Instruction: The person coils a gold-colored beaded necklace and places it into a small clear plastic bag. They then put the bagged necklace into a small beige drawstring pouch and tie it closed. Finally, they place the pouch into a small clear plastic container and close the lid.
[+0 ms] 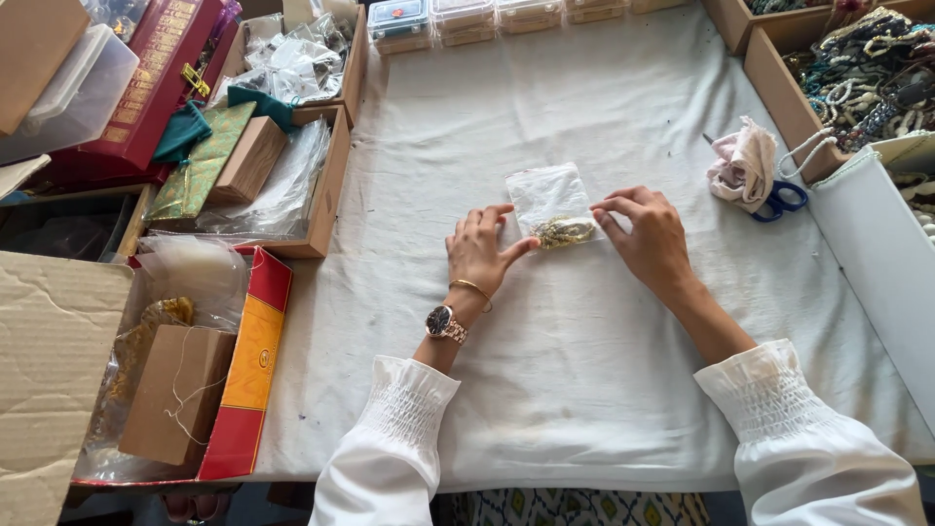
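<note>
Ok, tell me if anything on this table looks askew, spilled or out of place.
Nothing is spilled or broken. The small clear bag lies flat between the left hand and right hand. The only untidy bit: blue-handled scissors lie half buried under a crumpled pink cloth, and the white table cover is creased and faintly stained.

Bright even daylight, soft faint shadows, sharp centre, slight wide-angle edge stretch

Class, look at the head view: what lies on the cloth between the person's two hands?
A small clear plastic bag holding a gold-coloured piece of jewellery lies between the left hand and right hand; both hands' fingers touch it.
</note>
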